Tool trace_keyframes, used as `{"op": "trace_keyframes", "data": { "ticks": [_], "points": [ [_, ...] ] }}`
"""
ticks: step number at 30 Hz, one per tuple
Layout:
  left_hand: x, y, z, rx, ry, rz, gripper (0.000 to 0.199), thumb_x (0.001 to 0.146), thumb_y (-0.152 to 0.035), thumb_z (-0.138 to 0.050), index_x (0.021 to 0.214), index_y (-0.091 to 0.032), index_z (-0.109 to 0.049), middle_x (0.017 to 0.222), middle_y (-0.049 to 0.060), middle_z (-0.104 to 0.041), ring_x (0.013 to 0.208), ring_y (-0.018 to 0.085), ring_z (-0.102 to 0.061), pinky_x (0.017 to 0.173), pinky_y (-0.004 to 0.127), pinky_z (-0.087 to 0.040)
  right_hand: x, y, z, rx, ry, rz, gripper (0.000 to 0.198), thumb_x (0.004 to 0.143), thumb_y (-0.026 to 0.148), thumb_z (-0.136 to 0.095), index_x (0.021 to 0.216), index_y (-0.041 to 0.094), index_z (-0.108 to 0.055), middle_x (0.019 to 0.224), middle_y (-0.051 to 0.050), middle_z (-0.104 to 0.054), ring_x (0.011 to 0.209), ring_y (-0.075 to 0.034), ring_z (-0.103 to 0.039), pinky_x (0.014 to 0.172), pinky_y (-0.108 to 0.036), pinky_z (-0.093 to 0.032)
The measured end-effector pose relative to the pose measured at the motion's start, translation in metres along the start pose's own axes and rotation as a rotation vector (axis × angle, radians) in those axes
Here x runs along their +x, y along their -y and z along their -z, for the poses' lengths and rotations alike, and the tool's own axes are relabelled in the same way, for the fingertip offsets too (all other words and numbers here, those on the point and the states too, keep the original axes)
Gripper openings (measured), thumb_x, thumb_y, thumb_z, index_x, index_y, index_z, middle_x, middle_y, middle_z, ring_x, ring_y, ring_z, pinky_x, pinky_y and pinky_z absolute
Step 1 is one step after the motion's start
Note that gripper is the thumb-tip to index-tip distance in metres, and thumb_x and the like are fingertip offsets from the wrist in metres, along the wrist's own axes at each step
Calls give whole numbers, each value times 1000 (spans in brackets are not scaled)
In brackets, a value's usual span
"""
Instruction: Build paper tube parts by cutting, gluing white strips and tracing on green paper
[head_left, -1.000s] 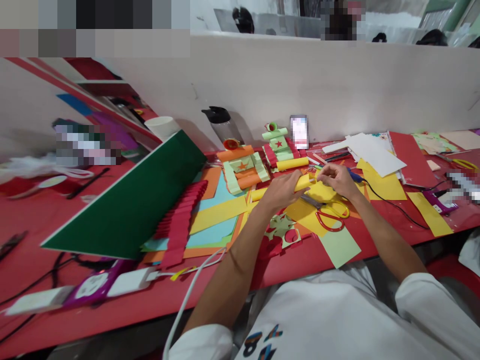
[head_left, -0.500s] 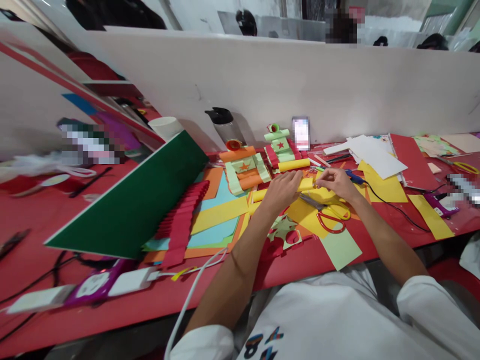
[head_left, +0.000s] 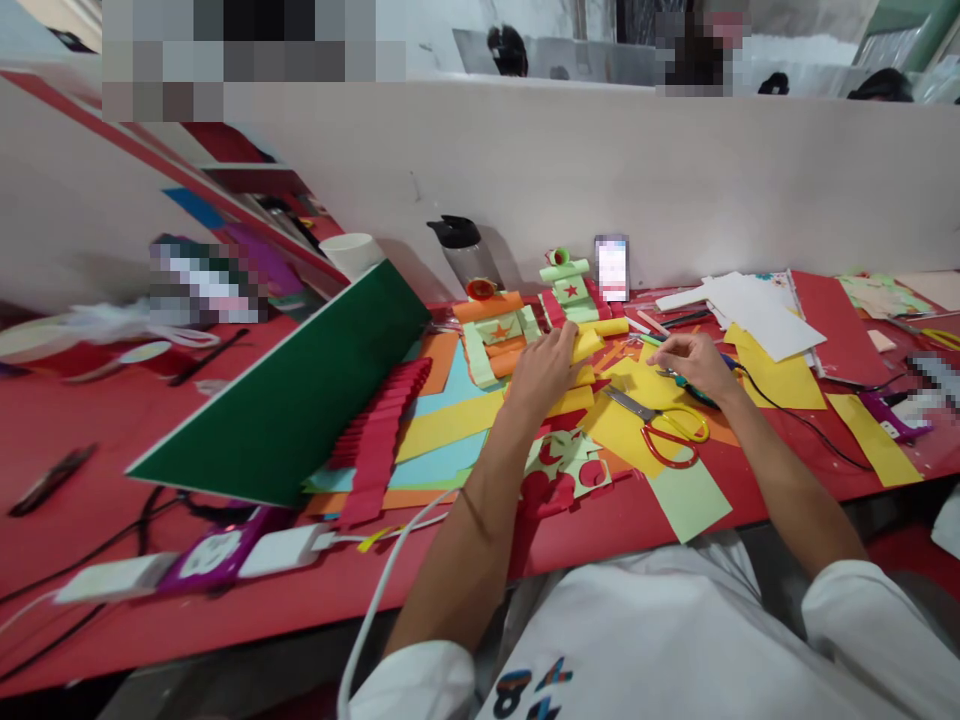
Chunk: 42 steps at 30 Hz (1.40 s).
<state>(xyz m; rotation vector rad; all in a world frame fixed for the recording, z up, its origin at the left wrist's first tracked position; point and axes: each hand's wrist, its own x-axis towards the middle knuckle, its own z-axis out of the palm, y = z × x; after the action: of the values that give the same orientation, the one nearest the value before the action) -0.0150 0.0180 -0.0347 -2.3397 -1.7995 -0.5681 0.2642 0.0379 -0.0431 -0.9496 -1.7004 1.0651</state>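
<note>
My left hand (head_left: pixel 546 360) is closed over a rolled tube of yellow paper (head_left: pixel 587 346), whose end sticks out past the fingers. Off to its right, my right hand (head_left: pixel 694 362) has thumb and fingertips pinched together; whatever is between them is too small to make out. Beneath that hand lies a teal-handled tool (head_left: pixel 691 390), partly covered. Scissors (head_left: pixel 667 425) with yellow and red handles rest on yellow paper nearer to me. Another yellow paper roll (head_left: pixel 570 402) lies below my left hand. Behind it stand paper figures with an orange star (head_left: pixel 501 331) and a red star (head_left: pixel 571 291).
A green board (head_left: pixel 285 400) leans at the left beside pleated red paper (head_left: pixel 382 430). A bottle (head_left: pixel 469 255) and a phone (head_left: pixel 613 268) stand against the partition. Cut green scraps (head_left: pixel 566 460) lie in front. A white cable (head_left: pixel 386 580) crosses the table edge.
My right hand has drawn away from the yellow roll's end, leaving a gap between the hands. The roll now tilts in my left hand. The view has shifted slightly.
</note>
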Motion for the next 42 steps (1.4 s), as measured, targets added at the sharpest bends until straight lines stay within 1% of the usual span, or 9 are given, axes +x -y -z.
{"op": "trace_keyframes", "data": {
  "ticks": [5,9,13,18,23,28,35,39,42],
  "points": [
    [3,10,4,27,30,158,48,106,-50,-42,140,-18,-50,131,20,-69,118,38,-69,90,44,-54,0,3,-2,-40,-155,12,49,65,59,-92,68,20,-61,66,1,-63,63,-14,-56,61,-28,-47],
    [5,15,8,68,89,267,53,107,-55,-34,141,-17,-52,135,22,-66,116,41,-69,91,48,-54,0,3,-1,-51,-119,6,55,81,73,-74,69,20,-64,69,-2,-67,61,-14,-55,59,-28,-46],
    [5,25,2,96,89,190,52,109,-52,-33,141,-16,-53,135,22,-65,120,40,-67,95,48,-53,0,3,-1,-69,-92,26,62,92,75,-59,61,21,-59,61,-2,-61,57,-14,-53,59,-30,-45],
    [6,32,-14,132,170,15,48,106,-44,-49,146,-17,-53,134,19,-67,128,38,-63,104,47,-49,-1,4,-5,-91,-45,15,51,84,68,-74,71,21,-62,68,-1,-63,61,-14,-53,59,-29,-44],
    [6,31,-26,119,206,7,49,105,-36,-51,151,-18,-51,140,19,-67,128,38,-65,104,50,-51,1,3,-9,-121,-37,44,40,76,56,-83,76,20,-67,77,-3,-68,71,-17,-60,67,-31,-47],
    [8,29,-25,64,81,-53,40,105,-32,-51,140,-15,-62,138,19,-69,124,37,-67,103,50,-51,3,0,-9,-182,-1,49,37,83,55,-74,77,19,-74,82,-6,-73,76,-20,-63,69,-32,-47],
    [-1,-19,-32,-183,-165,-535,34,108,-43,-49,123,-19,-68,115,13,-78,106,26,-74,95,39,-53,-1,1,-21,-145,13,20,44,73,55,-84,63,18,-61,63,1,-58,61,-13,-47,58,-28,-38],
    [-6,-40,-42,-251,-271,-527,30,107,-44,-52,104,-19,-68,92,9,-77,83,20,-72,79,32,-52,-3,5,-28,-132,44,89,46,79,60,-78,65,17,-68,67,-2,-63,65,-15,-53,63,-29,-42],
    [-6,-43,-44,-330,-366,-485,27,107,-41,-53,98,-20,-67,88,7,-75,80,19,-71,74,30,-51,-3,6,-31,-132,18,109,48,82,62,-74,66,17,-70,67,-3,-65,67,-16,-55,65,-30,-43]
  ]
}}
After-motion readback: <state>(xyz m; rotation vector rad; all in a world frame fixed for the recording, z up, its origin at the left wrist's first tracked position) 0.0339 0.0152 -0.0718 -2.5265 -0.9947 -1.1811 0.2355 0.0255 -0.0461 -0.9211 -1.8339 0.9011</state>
